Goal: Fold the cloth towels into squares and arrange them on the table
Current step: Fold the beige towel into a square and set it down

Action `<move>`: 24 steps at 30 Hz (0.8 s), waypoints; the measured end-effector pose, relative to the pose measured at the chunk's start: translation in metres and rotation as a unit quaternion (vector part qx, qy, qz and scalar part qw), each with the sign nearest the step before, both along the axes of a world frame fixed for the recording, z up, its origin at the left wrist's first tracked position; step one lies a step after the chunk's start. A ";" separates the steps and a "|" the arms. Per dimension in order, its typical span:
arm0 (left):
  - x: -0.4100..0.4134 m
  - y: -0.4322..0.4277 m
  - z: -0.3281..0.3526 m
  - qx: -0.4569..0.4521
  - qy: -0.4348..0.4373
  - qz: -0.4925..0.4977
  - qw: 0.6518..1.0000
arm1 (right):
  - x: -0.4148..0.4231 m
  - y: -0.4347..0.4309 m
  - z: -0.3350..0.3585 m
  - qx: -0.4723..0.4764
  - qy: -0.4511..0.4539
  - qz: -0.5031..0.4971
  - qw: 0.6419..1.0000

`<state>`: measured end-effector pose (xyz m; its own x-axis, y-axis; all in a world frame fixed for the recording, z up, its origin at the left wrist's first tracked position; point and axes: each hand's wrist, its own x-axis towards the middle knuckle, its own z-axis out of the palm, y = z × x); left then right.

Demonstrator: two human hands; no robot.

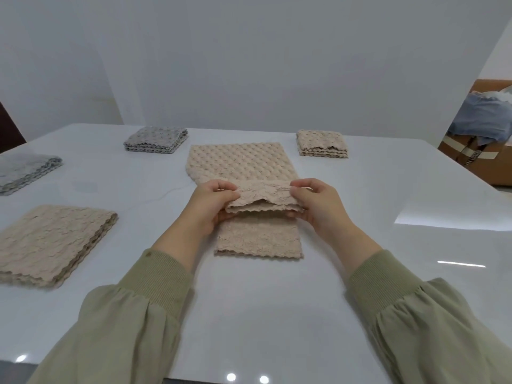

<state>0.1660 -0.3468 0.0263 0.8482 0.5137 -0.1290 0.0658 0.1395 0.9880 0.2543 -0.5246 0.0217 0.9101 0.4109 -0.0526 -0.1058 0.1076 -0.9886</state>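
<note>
A long beige textured towel [238, 164] lies lengthwise in the middle of the white table [360, 206]. Its middle is lifted into a fold. My left hand [212, 206] pinches the left side of that raised fold, and my right hand [315, 203] pinches the right side. The towel's near end [259, 241] lies flat under the fold, and the far end stretches away from me. Folded squares lie around it: a grey one [156, 139] at the back left, a beige one [321, 142] at the back right.
A folded grey towel [25, 170] lies at the left edge. A larger folded beige towel [52, 242] sits at the near left. Beyond the table's right edge stands a cardboard box [479, 159] with blue cloth on it. A white wall is behind.
</note>
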 end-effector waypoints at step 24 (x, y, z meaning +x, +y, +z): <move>-0.046 0.015 0.000 0.300 0.131 -0.153 0.933 | -0.038 -0.014 0.008 -0.400 -0.216 0.086 0.887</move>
<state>0.1203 -0.3318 0.0267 0.9465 0.2999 -0.1190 0.2616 -0.4974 0.8271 0.2158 -0.5390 0.0296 0.8438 0.5342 -0.0513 0.3545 -0.6266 -0.6940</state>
